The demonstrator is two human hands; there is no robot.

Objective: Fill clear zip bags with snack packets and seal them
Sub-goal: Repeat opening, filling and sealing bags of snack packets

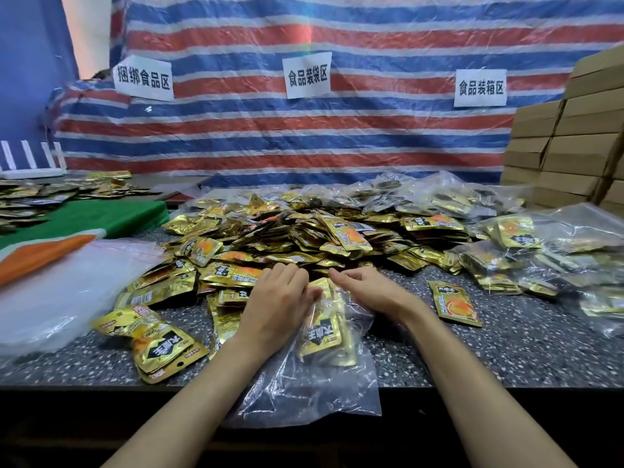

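Pinching the zip bag (304, 393) mouth with your left grip (277, 298), right grip (368, 292) unclear, you face snack packets (304, 238) just beyond.

- A red, white and blue striped tarp (371, 136) hangs behind the table.
- Three white paper signs with black characters are stuck on it: a left sign (143, 77), a middle sign (308, 75) and a right sign (481, 87).
- Brown cardboard boxes (574, 136) are stacked at the right.
- A green and orange cloth (84, 224) lies at the left of the speckled grey table (506, 352).
- A small white picket fence (30, 160) stands at the far left before a blue wall (30, 62).

packet pile (304, 238) behind zip bag (314, 376)
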